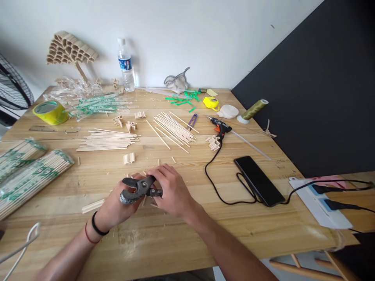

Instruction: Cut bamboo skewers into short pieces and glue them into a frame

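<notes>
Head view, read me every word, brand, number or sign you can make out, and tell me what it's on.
No text can be read for certain.
Bottle label: too small to read.
Stick packets: green print, too blurred.
Plastic wrappers: green print, too blurred.

Left edge crops the fan (14, 84) and 2 stick packs (36, 181) — black pliers (142, 187) partly hide the left hand (115, 203).

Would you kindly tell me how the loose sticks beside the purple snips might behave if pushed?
The loose sticks would probably scatter, since nothing visible ties them. Being thin, they look light and might snap if bent sharply.
</notes>
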The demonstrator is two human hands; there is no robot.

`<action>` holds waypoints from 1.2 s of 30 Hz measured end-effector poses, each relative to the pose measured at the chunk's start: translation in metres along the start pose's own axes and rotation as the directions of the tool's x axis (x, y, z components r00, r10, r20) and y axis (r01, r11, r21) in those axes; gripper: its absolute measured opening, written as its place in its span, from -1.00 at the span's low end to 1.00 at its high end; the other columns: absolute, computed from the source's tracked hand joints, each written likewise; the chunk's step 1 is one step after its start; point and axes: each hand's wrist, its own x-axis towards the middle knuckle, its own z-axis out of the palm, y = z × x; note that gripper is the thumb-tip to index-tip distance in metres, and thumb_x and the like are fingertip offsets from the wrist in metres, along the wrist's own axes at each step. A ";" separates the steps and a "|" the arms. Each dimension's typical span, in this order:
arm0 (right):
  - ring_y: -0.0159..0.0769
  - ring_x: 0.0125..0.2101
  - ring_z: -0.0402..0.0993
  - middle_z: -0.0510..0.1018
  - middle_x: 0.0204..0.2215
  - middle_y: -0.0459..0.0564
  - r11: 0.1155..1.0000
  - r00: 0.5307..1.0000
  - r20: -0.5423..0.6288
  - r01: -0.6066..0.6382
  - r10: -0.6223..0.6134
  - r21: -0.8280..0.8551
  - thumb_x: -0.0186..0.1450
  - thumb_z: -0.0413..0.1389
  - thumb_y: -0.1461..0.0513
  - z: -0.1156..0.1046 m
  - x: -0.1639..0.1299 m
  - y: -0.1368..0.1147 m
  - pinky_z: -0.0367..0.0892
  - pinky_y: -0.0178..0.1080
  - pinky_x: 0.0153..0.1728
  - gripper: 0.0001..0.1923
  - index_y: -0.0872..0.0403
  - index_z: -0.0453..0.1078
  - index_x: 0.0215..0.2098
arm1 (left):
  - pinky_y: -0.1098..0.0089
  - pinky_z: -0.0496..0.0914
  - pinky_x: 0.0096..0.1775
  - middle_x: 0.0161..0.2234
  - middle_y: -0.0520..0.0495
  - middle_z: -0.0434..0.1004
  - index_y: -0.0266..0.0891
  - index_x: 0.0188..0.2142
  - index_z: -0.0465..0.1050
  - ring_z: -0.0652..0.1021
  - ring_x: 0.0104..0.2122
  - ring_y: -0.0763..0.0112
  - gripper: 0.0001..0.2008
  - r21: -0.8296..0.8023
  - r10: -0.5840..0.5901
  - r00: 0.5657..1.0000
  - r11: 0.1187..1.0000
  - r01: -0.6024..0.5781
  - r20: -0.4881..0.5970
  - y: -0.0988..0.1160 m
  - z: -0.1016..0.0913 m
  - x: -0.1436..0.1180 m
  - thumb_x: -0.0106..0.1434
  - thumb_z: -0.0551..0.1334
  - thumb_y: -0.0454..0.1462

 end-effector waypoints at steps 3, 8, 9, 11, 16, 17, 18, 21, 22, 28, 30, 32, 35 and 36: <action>-0.02 -0.09 0.47 0.62 -0.14 0.08 1.000 1.000 0.002 -0.001 0.001 0.006 0.10 0.21 0.41 0.000 0.000 0.000 0.37 0.08 0.11 -0.57 0.04 0.41 -0.06 | 0.38 0.46 -0.20 -0.29 -0.05 0.56 -0.20 -0.20 0.43 0.56 -0.30 0.34 -0.86 0.010 -0.013 1.000 1.000 0.013 0.003 0.001 0.000 0.001 0.35 0.12 -0.39; -0.02 -0.11 0.47 0.62 -0.15 0.08 1.000 1.000 -0.011 0.006 -0.006 0.010 0.11 0.21 0.41 0.001 0.000 0.001 0.36 0.09 0.12 -0.59 0.04 0.41 -0.07 | 0.39 0.44 -0.21 -0.31 -0.03 0.54 -0.19 -0.21 0.42 0.55 -0.30 0.35 -0.87 0.014 -0.029 1.000 0.999 0.028 0.009 0.001 0.000 0.000 0.35 0.12 -0.38; -0.02 -0.11 0.47 0.62 -0.15 0.08 1.000 1.000 -0.013 0.008 -0.008 0.010 0.12 0.20 0.41 0.001 0.000 0.001 0.36 0.09 0.11 -0.60 0.05 0.41 -0.07 | 0.39 0.44 -0.20 -0.30 -0.04 0.55 -0.19 -0.21 0.42 0.55 -0.30 0.34 -0.87 0.012 -0.029 1.000 1.000 0.029 0.009 0.001 0.000 0.000 0.35 0.12 -0.38; -0.03 -0.11 0.47 0.62 -0.15 0.09 1.000 1.000 -0.014 0.010 -0.010 0.009 0.12 0.20 0.41 0.001 0.000 0.001 0.37 0.09 0.10 -0.60 0.05 0.42 -0.07 | 0.38 0.44 -0.19 -0.27 -0.04 0.56 -0.19 -0.20 0.43 0.55 -0.29 0.35 -0.87 0.003 -0.035 0.999 0.999 0.035 0.011 0.000 0.000 0.000 0.35 0.12 -0.39; -0.01 -0.12 0.46 0.62 -0.16 0.07 1.000 1.000 0.006 -0.003 0.003 0.003 0.05 0.21 0.41 -0.001 0.001 0.000 0.41 0.05 0.01 -0.54 0.05 0.42 -0.07 | 0.39 0.44 -0.20 -0.27 -0.04 0.57 -0.19 -0.20 0.43 0.54 -0.29 0.35 -0.86 -0.025 -0.026 0.999 0.999 0.026 0.028 -0.001 -0.001 0.000 0.33 0.14 -0.41; -0.01 -0.12 0.46 0.62 -0.16 0.08 1.000 1.000 0.007 -0.003 0.003 0.003 0.04 0.21 0.41 -0.001 0.001 0.000 0.41 0.05 0.00 -0.53 0.05 0.42 -0.07 | 0.39 0.44 -0.20 -0.27 -0.04 0.57 -0.19 -0.20 0.43 0.54 -0.29 0.35 -0.86 -0.021 -0.020 0.999 1.000 0.021 0.030 -0.001 -0.001 0.000 0.33 0.14 -0.41; 0.00 -0.12 0.46 0.62 -0.16 0.08 1.000 1.000 0.005 -0.001 0.001 0.003 0.04 0.21 0.40 -0.001 0.001 0.000 0.41 0.05 0.00 -0.53 0.05 0.42 -0.07 | 0.39 0.44 -0.20 -0.26 -0.04 0.57 -0.19 -0.20 0.43 0.54 -0.29 0.34 -0.86 -0.016 -0.015 0.999 1.000 0.016 0.030 0.000 -0.001 0.000 0.33 0.14 -0.41; -0.01 -0.12 0.46 0.62 -0.16 0.09 1.000 1.000 -0.003 0.009 -0.009 0.007 0.09 0.18 0.41 -0.001 0.000 0.000 0.40 0.04 -0.02 -0.57 0.07 0.42 -0.06 | 0.40 0.44 -0.20 -0.26 -0.03 0.57 -0.19 -0.20 0.43 0.54 -0.29 0.35 -0.84 0.003 -0.007 1.000 1.000 0.007 0.025 0.001 -0.002 0.001 0.32 0.13 -0.41; -0.02 -0.12 0.46 0.62 -0.16 0.09 1.000 1.000 -0.008 0.013 -0.013 0.010 0.11 0.17 0.41 -0.001 0.000 0.001 0.40 0.04 -0.02 -0.59 0.07 0.42 -0.06 | 0.40 0.44 -0.20 -0.27 -0.03 0.56 -0.19 -0.21 0.43 0.54 -0.29 0.36 -0.84 0.007 -0.005 1.000 1.000 0.004 0.022 0.001 -0.002 0.001 0.32 0.12 -0.41; -0.03 -0.14 0.47 0.62 -0.17 0.09 1.000 1.000 -0.022 0.016 -0.015 0.010 0.13 0.18 0.41 0.002 0.000 0.001 0.39 0.05 0.03 -0.61 0.08 0.43 -0.07 | 0.41 0.44 -0.24 -0.32 -0.02 0.54 -0.20 -0.23 0.43 0.53 -0.34 0.37 -0.86 0.020 -0.016 1.000 1.000 0.015 0.007 0.000 0.000 0.000 0.33 0.12 -0.40; -0.03 -0.13 0.47 0.62 -0.17 0.09 1.000 1.000 -0.024 0.020 -0.020 0.006 0.13 0.18 0.40 0.002 0.000 0.001 0.39 0.06 0.03 -0.62 0.08 0.43 -0.07 | 0.39 0.44 -0.22 -0.31 -0.04 0.55 -0.20 -0.22 0.43 0.53 -0.32 0.36 -0.86 0.026 -0.015 1.000 1.000 0.015 0.006 -0.001 0.001 0.000 0.33 0.13 -0.40; -0.02 -0.13 0.47 0.62 -0.16 0.10 1.000 0.999 -0.026 0.019 -0.019 0.003 0.11 0.18 0.40 0.003 -0.001 0.002 0.41 0.05 0.01 -0.60 0.07 0.43 -0.07 | 0.37 0.45 -0.19 -0.30 -0.05 0.56 -0.20 -0.20 0.44 0.54 -0.30 0.34 -0.85 0.028 -0.006 1.000 1.000 0.006 0.004 -0.001 0.001 0.000 0.32 0.13 -0.41; -0.02 -0.13 0.46 0.61 -0.16 0.10 1.000 1.000 -0.025 0.017 -0.017 0.000 0.07 0.19 0.41 0.002 -0.001 0.002 0.42 0.06 0.00 -0.55 0.07 0.42 -0.05 | 0.35 0.46 -0.19 -0.32 -0.05 0.54 -0.20 -0.22 0.43 0.54 -0.31 0.33 -0.86 0.030 0.006 1.000 1.000 -0.006 0.001 -0.001 0.001 0.000 0.32 0.13 -0.40; -0.02 -0.12 0.46 0.61 -0.16 0.10 1.000 1.000 -0.024 0.018 -0.018 0.000 0.06 0.20 0.41 0.002 0.000 0.002 0.41 0.06 0.02 -0.54 0.07 0.42 -0.05 | 0.35 0.46 -0.20 -0.33 -0.05 0.54 -0.20 -0.22 0.43 0.54 -0.31 0.33 -0.87 0.030 0.008 1.000 1.000 -0.008 -0.002 -0.001 0.001 0.000 0.32 0.13 -0.40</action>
